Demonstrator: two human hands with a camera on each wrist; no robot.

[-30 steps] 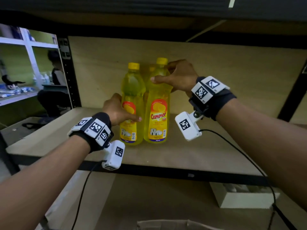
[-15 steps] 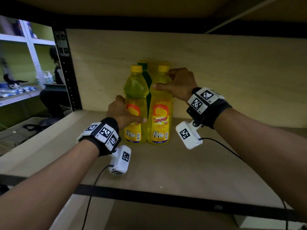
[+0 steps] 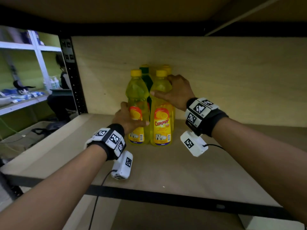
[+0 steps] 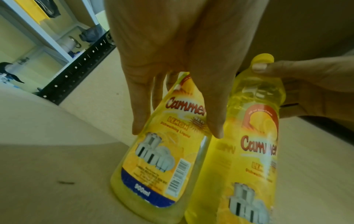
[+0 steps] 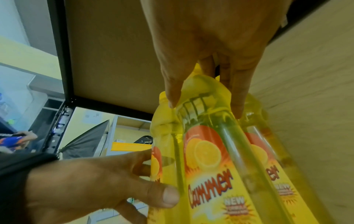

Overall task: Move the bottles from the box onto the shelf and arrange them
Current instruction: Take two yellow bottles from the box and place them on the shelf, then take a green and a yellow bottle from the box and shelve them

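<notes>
Two yellow Cammer lemon dish-liquid bottles stand side by side on the wooden shelf (image 3: 166, 166), near its back wall. My left hand (image 3: 127, 118) grips the left bottle (image 3: 137, 97) around its label, thumb across the front. My right hand (image 3: 176, 93) grips the right bottle (image 3: 162, 127) at its shoulder, below the yellow cap. Behind them stand a dark green bottle (image 3: 147, 77) and another yellow bottle (image 3: 167, 68), mostly hidden. In the left wrist view my fingers (image 4: 139, 106) wrap the left bottle (image 4: 159, 163). In the right wrist view my fingers (image 5: 172, 84) clasp the right bottle (image 5: 208, 151).
A black perforated upright (image 3: 73, 80) bounds the shelf at the left, and the shelf's black front edge (image 3: 166, 198) runs below my forearms. Bare shelf board lies right of the bottles. A white rack (image 3: 38, 52) and a seated person (image 3: 61, 90) are beyond, at the left.
Both hands have pushed the two front bottles deeper onto the shelf, up against the bottles at the back. My view has moved closer and lower, and the box below has left the frame.
</notes>
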